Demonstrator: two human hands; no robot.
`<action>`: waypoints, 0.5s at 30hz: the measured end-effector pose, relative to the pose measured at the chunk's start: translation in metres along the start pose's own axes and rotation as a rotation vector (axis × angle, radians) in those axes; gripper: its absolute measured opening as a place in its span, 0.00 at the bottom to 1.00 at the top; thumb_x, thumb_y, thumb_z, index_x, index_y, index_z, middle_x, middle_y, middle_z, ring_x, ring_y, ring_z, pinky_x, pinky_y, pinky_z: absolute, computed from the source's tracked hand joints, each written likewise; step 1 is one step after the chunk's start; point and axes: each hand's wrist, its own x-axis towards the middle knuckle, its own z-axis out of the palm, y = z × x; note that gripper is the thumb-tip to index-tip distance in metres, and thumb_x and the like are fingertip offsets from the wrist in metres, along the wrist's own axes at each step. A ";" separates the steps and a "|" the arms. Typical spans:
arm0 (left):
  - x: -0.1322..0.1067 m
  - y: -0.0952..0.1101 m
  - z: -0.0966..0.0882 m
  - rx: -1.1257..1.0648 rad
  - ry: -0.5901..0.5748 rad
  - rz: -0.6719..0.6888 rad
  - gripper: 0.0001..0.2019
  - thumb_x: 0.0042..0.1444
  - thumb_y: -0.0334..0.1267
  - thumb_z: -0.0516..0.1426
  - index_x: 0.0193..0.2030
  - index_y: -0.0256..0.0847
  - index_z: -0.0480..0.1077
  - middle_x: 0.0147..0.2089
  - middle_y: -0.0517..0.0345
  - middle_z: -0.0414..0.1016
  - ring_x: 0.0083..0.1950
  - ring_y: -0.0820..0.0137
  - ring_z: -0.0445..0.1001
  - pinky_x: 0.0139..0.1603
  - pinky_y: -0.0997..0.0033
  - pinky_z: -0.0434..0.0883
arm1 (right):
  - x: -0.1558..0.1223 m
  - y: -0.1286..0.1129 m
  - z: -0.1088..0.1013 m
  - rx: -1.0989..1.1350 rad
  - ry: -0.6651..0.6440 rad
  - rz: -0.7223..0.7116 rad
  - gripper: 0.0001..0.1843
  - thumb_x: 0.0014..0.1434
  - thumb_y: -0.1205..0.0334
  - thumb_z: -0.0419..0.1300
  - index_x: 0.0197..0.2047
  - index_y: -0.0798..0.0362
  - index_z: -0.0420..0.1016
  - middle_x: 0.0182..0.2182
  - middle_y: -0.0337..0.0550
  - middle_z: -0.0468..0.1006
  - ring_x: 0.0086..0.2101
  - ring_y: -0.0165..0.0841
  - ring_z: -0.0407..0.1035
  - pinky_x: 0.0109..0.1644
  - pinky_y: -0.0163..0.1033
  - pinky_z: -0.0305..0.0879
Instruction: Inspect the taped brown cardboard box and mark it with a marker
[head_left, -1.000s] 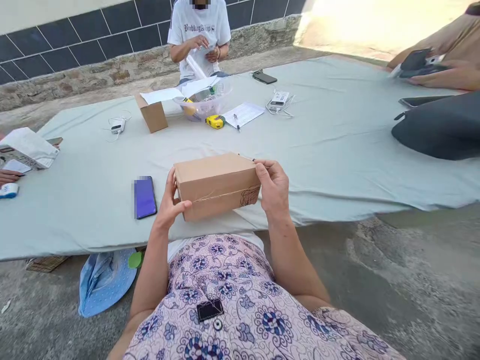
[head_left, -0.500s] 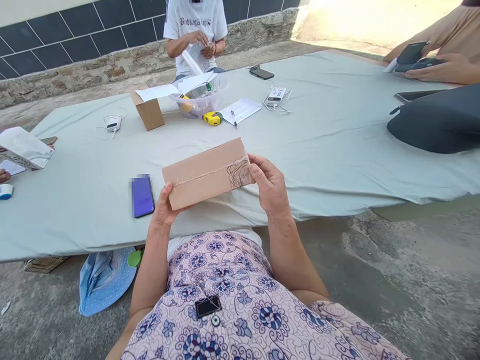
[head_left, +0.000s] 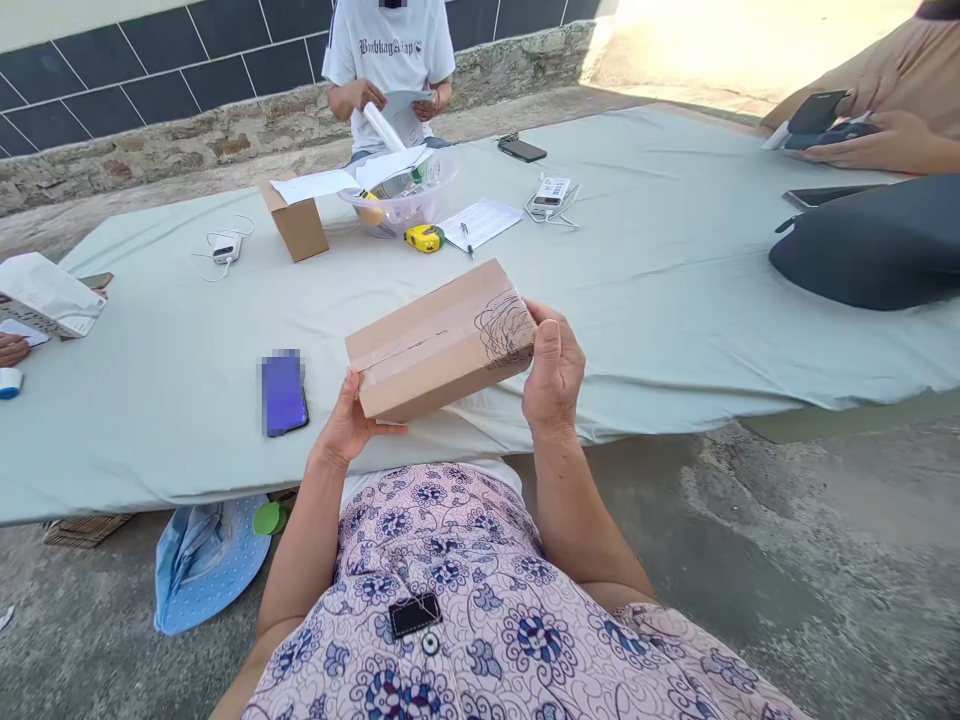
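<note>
Between my two hands is a brown cardboard box (head_left: 442,345), tilted over the near edge of the table. A taped seam runs along its top face, and dark scribbles cover its right end. My left hand (head_left: 349,420) grips the left end, thumb on the corner and fingers beneath. At the other end my right hand (head_left: 553,370) closes round the box, its thumb bent at the edge and its other fingers partly hidden behind. A smartphone (head_left: 285,393) with a purple screen lies on the cloth left of my left hand.
A pale cloth covers the table (head_left: 660,300). Farther back are another cardboard box (head_left: 300,230), a clear plastic basin (head_left: 439,190), a yellow tape measure (head_left: 424,238), a paper with a pen (head_left: 466,238) and a power bank (head_left: 553,193). Across sits a person (head_left: 390,70) holding paper. A dark bag (head_left: 870,245) lies right.
The cardboard box has moved right and turned, so its near side shows more. Both my hands moved with it. The person across now holds a sheet of paper open.
</note>
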 end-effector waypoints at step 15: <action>0.001 -0.010 0.005 -0.070 -0.092 -0.125 0.47 0.50 0.77 0.58 0.69 0.51 0.64 0.56 0.43 0.78 0.50 0.47 0.79 0.42 0.42 0.82 | -0.008 -0.014 0.015 -0.401 -0.090 -0.157 0.48 0.58 0.28 0.62 0.72 0.42 0.54 0.65 0.55 0.68 0.63 0.55 0.64 0.68 0.69 0.60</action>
